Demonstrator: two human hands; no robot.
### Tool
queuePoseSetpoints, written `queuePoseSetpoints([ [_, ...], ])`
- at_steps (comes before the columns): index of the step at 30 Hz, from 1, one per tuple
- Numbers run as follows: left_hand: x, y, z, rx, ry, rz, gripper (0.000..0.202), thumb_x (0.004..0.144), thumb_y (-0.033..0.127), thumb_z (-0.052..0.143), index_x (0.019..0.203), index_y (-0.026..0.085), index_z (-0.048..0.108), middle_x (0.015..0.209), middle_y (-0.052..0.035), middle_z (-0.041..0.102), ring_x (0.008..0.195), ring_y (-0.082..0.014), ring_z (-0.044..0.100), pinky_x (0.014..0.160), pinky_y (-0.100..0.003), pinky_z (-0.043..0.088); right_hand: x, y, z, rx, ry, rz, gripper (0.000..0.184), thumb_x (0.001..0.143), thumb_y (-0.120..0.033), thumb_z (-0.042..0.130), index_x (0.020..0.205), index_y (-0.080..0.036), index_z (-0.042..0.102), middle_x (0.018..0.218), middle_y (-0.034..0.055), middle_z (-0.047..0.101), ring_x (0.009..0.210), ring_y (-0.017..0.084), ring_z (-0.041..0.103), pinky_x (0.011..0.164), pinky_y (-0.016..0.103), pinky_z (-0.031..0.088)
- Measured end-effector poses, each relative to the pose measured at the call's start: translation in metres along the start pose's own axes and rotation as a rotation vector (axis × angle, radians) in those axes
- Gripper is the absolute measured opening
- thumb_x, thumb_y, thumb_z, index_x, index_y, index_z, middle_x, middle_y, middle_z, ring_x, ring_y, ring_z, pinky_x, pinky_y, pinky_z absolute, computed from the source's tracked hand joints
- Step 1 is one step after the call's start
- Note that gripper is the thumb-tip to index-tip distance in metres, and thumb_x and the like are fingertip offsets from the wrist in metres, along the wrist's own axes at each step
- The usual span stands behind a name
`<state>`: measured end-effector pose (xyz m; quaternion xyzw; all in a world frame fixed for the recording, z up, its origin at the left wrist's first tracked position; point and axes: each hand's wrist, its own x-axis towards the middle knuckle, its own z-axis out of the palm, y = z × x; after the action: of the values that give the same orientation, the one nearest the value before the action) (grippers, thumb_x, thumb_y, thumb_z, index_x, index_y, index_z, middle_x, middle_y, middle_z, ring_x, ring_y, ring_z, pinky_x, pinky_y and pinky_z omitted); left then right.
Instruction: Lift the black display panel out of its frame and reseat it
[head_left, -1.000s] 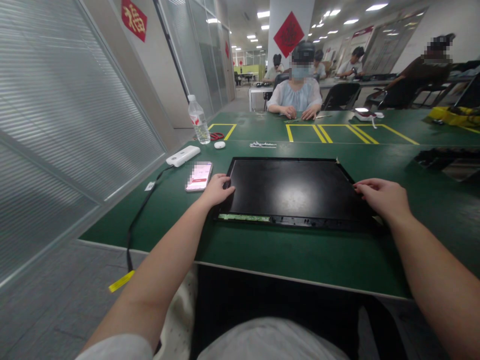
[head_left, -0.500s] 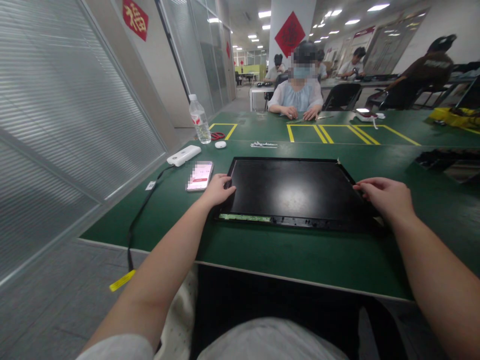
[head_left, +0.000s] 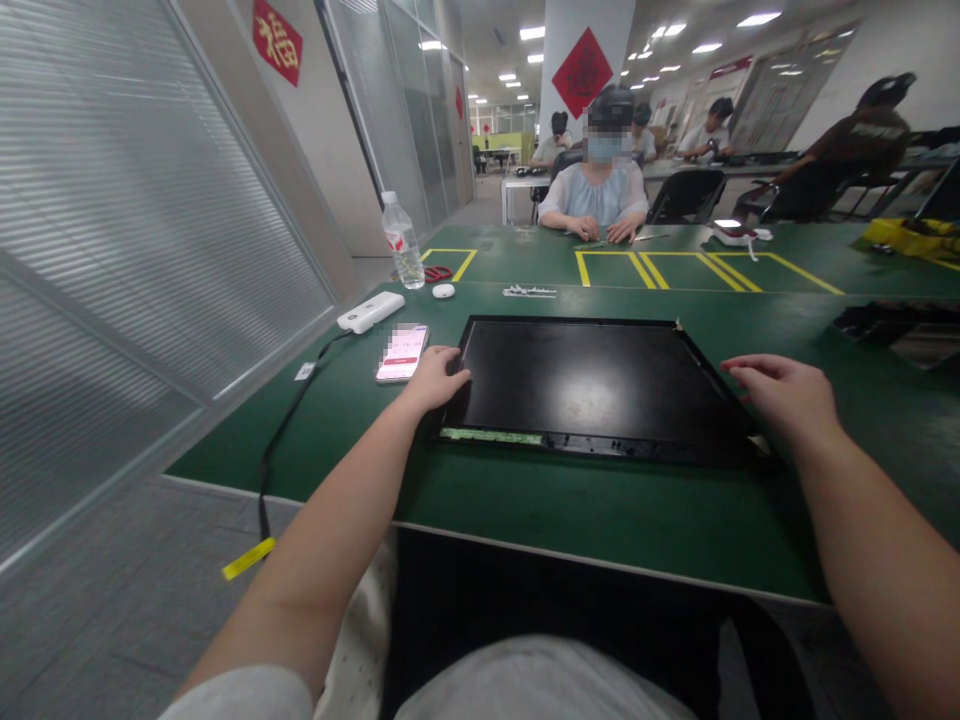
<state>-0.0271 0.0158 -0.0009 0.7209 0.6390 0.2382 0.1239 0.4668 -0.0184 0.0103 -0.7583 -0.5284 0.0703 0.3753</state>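
A flat black display panel (head_left: 581, 370) lies on the green table, with a narrow green circuit board (head_left: 491, 437) along the left part of its near edge. My left hand (head_left: 436, 378) grips the panel's left side, thumb on top and fingers at the rim. Just off the right side is my right hand (head_left: 787, 395), lifted a little, thumb and fingers loosely bent and slightly apart, with nothing visible in them. A small pale tab (head_left: 759, 442) shows at the near right corner.
Left of the panel lie a phone (head_left: 403, 352) and a white power bank (head_left: 372, 312) with a black strap. Behind them are a water bottle (head_left: 403, 240), red-handled scissors (head_left: 438, 273) and a white case (head_left: 443, 291). A person (head_left: 596, 195) sits opposite. Dark parts (head_left: 904, 325) lie far right.
My right hand has come away from the panel's right side, moving slightly right. My left hand keeps its place on the left side, and the panel lies as before.
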Motion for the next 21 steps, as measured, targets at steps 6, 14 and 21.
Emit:
queuePoseSetpoints([
  [6,0.003,-0.008,0.002,0.106,-0.010,-0.033,0.048,0.089,0.034,0.055,0.127,0.007,0.069,0.140,-0.0199,0.057,0.139,-0.0345,0.049,0.122,-0.045,0.035,0.003,0.002,0.001,0.049,-0.070,0.194,0.036,0.069,-0.040,0.063,0.097,-0.024,0.080,0.091,0.0049,0.076,0.074,0.021,0.066,0.072,0.036,0.050],
  [14,0.005,-0.017,0.005,0.070,0.004,-0.023,0.042,0.088,0.030,0.055,0.121,0.012,0.074,0.138,-0.0178,0.058,0.137,-0.0345,0.051,0.121,-0.046,0.036,0.000,-0.009,-0.003,-0.066,-0.169,0.174,0.034,0.073,-0.036,0.062,0.097,-0.022,0.081,0.089,0.0060,0.076,0.080,0.022,0.064,0.074,0.035,0.047],
  [21,0.006,-0.010,0.004,-0.053,0.043,-0.018,0.031,0.083,0.021,0.056,0.102,0.015,0.080,0.126,-0.0146,0.067,0.129,-0.0319,0.056,0.117,-0.044,0.040,-0.006,-0.020,-0.007,-0.125,-0.152,0.148,0.030,0.074,-0.033,0.062,0.093,-0.023,0.082,0.089,0.0065,0.076,0.084,0.023,0.063,0.079,0.036,0.046],
])
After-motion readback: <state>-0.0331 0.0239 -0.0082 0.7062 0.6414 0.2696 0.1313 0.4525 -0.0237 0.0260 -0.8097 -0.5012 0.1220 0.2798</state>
